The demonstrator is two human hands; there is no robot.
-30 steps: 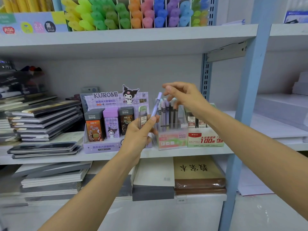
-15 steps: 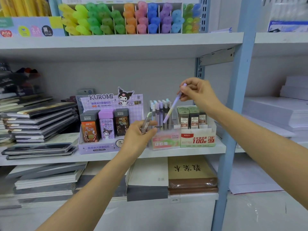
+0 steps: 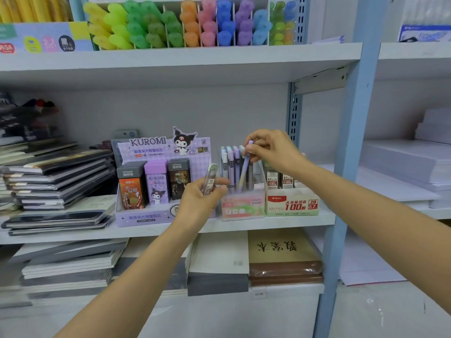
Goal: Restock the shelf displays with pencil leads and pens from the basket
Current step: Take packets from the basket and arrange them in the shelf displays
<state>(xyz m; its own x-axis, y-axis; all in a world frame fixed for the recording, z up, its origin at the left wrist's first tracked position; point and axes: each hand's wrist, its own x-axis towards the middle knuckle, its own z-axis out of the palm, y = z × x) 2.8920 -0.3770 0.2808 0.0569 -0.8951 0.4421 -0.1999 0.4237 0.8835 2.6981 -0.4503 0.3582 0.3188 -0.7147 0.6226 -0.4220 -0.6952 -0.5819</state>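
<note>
Your right hand [image 3: 271, 152] pinches the top of a lilac pen [image 3: 243, 176], whose lower end is already down inside the clear pen box [image 3: 244, 208] among the other pens; I'd call this one nearly placed, needing only a release. Your left hand [image 3: 199, 206] grips a slim lead case [image 3: 210, 180], held up between the Kuromi display [image 3: 158, 147] and the pen box, not yet shelved. Going by its label, it probably belongs in the red-and-green lead box [image 3: 292, 204] further right. The basket is out of view, so the remaining stock cannot be judged.
</note>
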